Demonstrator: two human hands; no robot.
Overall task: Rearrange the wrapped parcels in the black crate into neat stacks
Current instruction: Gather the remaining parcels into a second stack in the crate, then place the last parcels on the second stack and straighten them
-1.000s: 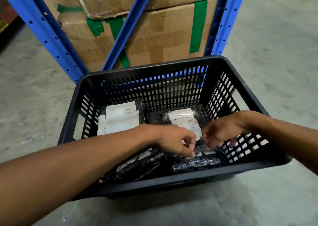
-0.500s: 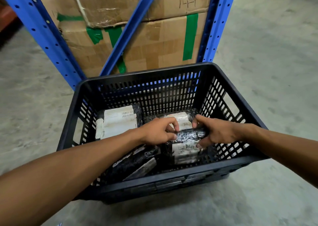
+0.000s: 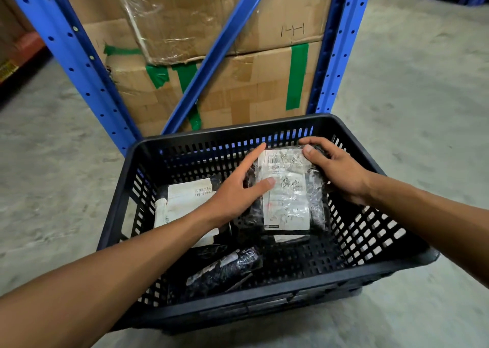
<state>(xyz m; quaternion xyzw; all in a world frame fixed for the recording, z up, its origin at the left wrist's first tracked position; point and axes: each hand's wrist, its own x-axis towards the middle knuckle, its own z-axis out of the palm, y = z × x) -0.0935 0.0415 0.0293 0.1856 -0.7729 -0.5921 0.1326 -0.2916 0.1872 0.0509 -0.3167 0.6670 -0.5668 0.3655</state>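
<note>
A black slatted crate point(image 3: 264, 298) stands on the floor. At its far right, a black wrapped parcel with a white label point(image 3: 287, 202) lies face up on top of another parcel. My left hand point(image 3: 238, 189) grips its left edge, thumb on the label. My right hand point(image 3: 336, 170) grips its upper right corner. A second labelled parcel point(image 3: 182, 204) lies at the crate's far left, partly under my left forearm. A third black parcel point(image 3: 225, 269) lies tilted near the front left.
A blue steel rack point(image 3: 79, 64) with a diagonal brace rises right behind the crate, holding taped cardboard boxes point(image 3: 251, 88). Grey concrete floor point(image 3: 410, 96) lies on both sides. The crate's front right floor area point(image 3: 304, 263) holds no parcel.
Both hands carried the labelled parcel from the crate's front right to the far right and laid it on the parcel there. The view tilted up.
</note>
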